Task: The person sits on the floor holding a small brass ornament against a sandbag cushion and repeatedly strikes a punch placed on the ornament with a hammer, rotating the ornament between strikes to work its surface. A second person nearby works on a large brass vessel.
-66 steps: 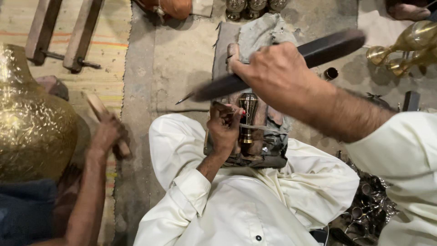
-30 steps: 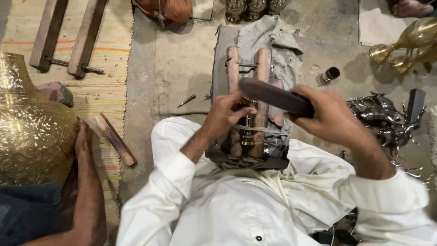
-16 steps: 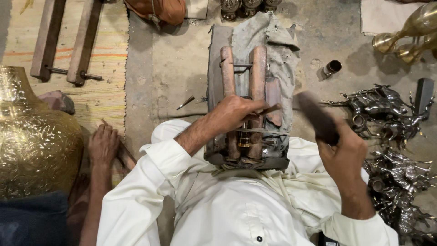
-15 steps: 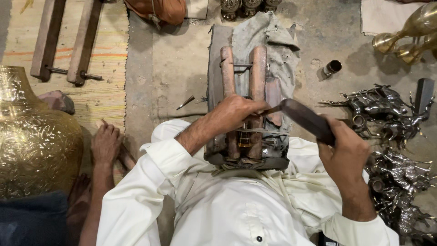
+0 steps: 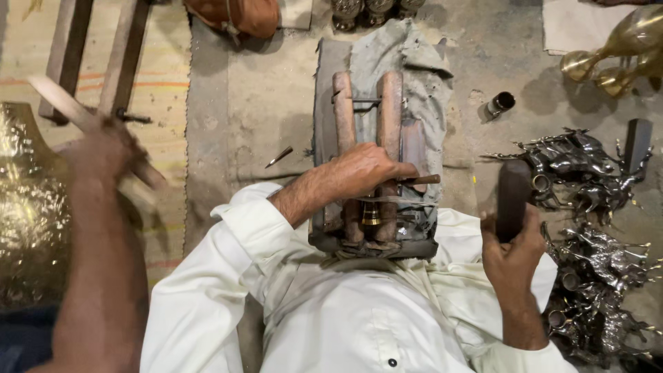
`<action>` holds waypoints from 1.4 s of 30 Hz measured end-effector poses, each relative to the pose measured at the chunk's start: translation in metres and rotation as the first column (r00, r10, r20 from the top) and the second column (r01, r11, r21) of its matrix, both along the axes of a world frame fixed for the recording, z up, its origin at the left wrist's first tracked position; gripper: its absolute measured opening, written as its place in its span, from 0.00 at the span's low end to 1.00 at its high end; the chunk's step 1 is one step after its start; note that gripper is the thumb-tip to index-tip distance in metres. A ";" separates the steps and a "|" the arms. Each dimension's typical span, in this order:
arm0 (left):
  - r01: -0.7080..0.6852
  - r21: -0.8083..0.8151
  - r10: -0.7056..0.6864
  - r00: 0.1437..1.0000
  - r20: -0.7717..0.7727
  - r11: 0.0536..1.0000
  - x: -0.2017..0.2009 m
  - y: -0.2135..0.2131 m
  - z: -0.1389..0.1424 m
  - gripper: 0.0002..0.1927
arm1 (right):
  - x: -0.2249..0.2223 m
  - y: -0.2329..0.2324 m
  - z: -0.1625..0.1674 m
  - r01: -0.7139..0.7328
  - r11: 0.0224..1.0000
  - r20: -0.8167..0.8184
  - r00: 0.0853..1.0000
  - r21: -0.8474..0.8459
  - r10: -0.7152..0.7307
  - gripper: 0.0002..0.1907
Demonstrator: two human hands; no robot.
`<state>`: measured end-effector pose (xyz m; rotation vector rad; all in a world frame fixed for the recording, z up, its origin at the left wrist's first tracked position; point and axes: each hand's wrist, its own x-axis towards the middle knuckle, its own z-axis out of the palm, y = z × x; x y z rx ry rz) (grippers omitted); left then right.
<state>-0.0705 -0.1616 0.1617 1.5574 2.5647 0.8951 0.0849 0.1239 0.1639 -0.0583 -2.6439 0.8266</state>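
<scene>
My left hand [image 5: 362, 173] rests closed on a wooden clamp [image 5: 389, 114] made of two reddish rods, and grips a thin metal punch [image 5: 423, 179] that points right. A small brass piece [image 5: 371, 215] sits between the rods just below that hand. My right hand [image 5: 514, 254] is to the right of the clamp, fist shut around a dark wooden mallet [image 5: 512, 195] held upright, apart from the punch. A grey cloth [image 5: 414, 59] lies under the clamp's far end.
A co-worker's hand [image 5: 103, 148] at the left swings a wooden stick [image 5: 61, 102] beside a large brass vase [image 5: 27, 214]. Several dark metal figurines [image 5: 594, 207] lie heaped at the right. Brass goblets [image 5: 621, 48], a small dark cup [image 5: 501, 103] and a loose chisel [image 5: 280, 156] lie on the floor.
My right hand has swung the mallet away from the punch, down and to the right, now upright. The co-worker's hand has lifted off the floor with the stick.
</scene>
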 end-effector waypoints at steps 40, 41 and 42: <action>-0.098 0.180 0.093 0.995 0.037 0.979 0.001 -0.028 -0.006 0.27 | -0.008 -0.011 -0.009 -0.050 0.988 0.156 0.987 0.148 0.027 0.26; -0.097 0.159 0.093 0.995 0.028 0.982 0.001 -0.028 -0.007 0.28 | -0.010 -0.011 -0.008 -0.052 0.996 0.065 0.997 0.076 0.047 0.23; -0.097 0.154 0.095 0.995 0.017 0.983 0.000 -0.028 -0.007 0.27 | -0.012 -0.012 -0.006 -0.062 0.998 -0.027 0.998 0.006 0.063 0.20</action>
